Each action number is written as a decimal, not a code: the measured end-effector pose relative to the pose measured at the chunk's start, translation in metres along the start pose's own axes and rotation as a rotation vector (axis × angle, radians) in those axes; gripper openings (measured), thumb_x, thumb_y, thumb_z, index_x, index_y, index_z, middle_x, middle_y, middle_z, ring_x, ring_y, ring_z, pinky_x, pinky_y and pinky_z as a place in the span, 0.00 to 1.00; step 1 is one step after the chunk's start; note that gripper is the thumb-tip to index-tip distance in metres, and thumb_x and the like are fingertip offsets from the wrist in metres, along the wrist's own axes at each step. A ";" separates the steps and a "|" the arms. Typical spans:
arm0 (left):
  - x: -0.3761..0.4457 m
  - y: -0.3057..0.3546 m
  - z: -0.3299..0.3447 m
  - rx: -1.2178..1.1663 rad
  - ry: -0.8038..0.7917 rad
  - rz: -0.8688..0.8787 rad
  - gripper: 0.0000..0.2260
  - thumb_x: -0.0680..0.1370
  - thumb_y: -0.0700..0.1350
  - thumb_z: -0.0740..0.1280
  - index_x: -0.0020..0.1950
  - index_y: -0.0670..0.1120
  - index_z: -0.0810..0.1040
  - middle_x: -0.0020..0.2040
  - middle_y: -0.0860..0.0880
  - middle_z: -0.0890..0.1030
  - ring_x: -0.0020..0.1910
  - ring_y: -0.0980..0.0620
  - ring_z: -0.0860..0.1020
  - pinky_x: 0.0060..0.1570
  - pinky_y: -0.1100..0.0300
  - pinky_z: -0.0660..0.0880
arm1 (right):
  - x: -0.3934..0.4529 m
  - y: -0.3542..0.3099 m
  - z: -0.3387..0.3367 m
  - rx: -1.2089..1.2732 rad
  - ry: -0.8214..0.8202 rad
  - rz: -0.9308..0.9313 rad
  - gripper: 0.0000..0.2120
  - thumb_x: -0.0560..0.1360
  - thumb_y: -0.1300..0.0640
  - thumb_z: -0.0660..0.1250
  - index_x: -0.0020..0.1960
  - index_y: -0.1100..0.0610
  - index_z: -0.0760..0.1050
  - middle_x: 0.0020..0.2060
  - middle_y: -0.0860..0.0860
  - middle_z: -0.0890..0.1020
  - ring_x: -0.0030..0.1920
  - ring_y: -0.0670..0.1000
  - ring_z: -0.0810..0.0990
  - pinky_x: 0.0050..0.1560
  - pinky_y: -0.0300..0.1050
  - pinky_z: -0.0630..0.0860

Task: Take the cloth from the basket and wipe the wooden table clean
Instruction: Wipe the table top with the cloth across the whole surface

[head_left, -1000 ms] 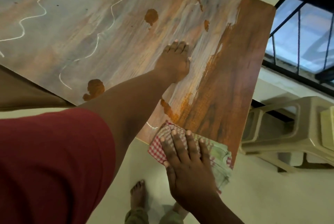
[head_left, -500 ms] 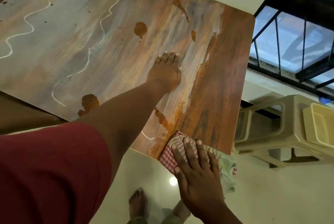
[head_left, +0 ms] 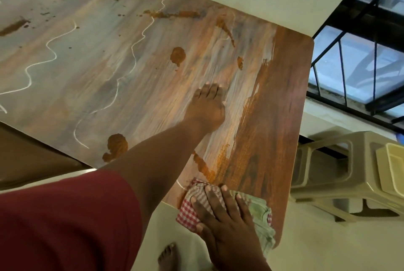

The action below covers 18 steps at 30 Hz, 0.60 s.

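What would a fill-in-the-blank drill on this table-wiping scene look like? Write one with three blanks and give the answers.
1. The right hand presses a checked ____ at the near edge of the wooden table.
2. The left hand rests on the tabletop and holds ____.
3. The wavy lines drawn across the unwiped part are ____ in colour.

Missing words: cloth; nothing; white

Tabletop [head_left: 135,78] cut off by the top and left edges, far side unseen. Cloth [head_left: 260,211] largely hidden under the right hand [head_left: 225,227]; lower folds hanging past the tabletop edge. Right wrist cut by the bottom edge. Left hand [head_left: 207,108] palm hidden against the tabletop. Bare foot [head_left: 168,257] cropped below.
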<state>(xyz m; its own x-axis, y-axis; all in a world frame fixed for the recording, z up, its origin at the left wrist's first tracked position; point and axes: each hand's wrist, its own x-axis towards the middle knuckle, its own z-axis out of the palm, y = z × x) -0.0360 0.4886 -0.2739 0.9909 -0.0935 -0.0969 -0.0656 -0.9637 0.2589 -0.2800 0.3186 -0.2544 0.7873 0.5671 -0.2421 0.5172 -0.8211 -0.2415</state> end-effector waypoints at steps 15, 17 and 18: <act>0.005 -0.011 -0.026 0.010 -0.048 0.103 0.24 0.84 0.52 0.47 0.78 0.45 0.55 0.78 0.46 0.57 0.77 0.47 0.52 0.74 0.53 0.48 | 0.153 0.097 -0.061 -0.012 0.054 0.108 0.24 0.80 0.40 0.37 0.75 0.35 0.36 0.76 0.44 0.39 0.76 0.51 0.35 0.71 0.55 0.32; -0.007 -0.021 -0.028 0.009 -0.021 0.132 0.23 0.84 0.53 0.48 0.78 0.46 0.56 0.78 0.47 0.57 0.77 0.48 0.51 0.73 0.54 0.45 | 0.169 0.106 -0.066 -0.003 0.074 0.113 0.24 0.81 0.40 0.38 0.75 0.35 0.38 0.77 0.44 0.41 0.76 0.52 0.36 0.71 0.55 0.32; -0.013 -0.026 -0.028 0.030 -0.028 0.135 0.24 0.83 0.54 0.48 0.78 0.47 0.54 0.79 0.47 0.55 0.77 0.49 0.48 0.73 0.54 0.42 | 0.177 0.111 -0.069 0.000 0.080 0.109 0.24 0.81 0.40 0.39 0.75 0.35 0.38 0.78 0.45 0.42 0.76 0.52 0.37 0.71 0.56 0.33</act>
<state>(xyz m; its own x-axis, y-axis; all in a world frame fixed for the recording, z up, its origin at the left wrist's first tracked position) -0.0438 0.5220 -0.2527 0.9693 -0.2289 -0.0902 -0.2015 -0.9489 0.2429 -0.0603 0.3233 -0.2594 0.8630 0.4675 -0.1916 0.4270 -0.8776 -0.2181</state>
